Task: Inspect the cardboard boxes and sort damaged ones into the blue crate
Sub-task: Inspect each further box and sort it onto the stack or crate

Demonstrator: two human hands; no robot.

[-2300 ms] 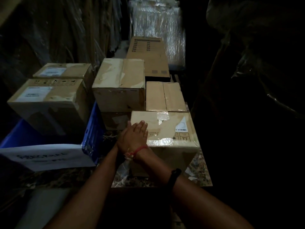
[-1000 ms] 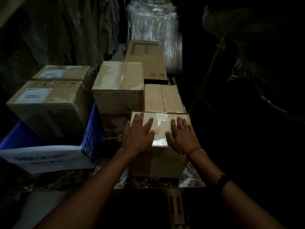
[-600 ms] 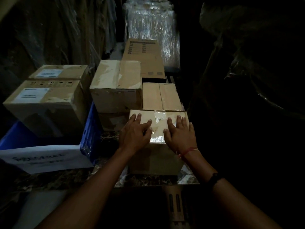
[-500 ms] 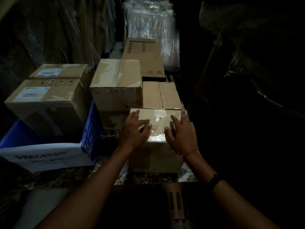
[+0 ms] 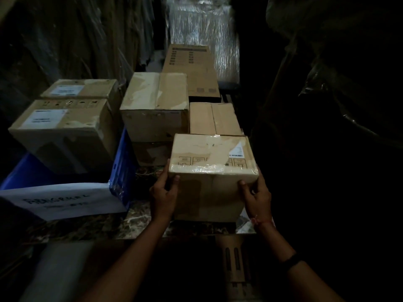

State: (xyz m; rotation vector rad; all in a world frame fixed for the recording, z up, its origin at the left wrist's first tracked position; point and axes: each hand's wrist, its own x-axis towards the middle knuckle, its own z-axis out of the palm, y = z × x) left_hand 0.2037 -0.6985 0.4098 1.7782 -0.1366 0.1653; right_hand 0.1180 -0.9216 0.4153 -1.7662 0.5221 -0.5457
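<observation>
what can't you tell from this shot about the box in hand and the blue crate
Head view only:
- held box: its back and underside face away; damage there unknown.
- left hand and right hand: fingers hidden behind the box's sides.
- blue crate: floor hidden by a labelled box.
- paper sign: writing blurred.

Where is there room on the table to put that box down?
The table is bare in the strip between the blue crate and the box that the left hand and right hand grip, and along the near edge in front of the crate's paper sign. Behind that box it is crowded: more boxes stand packed close.
</observation>
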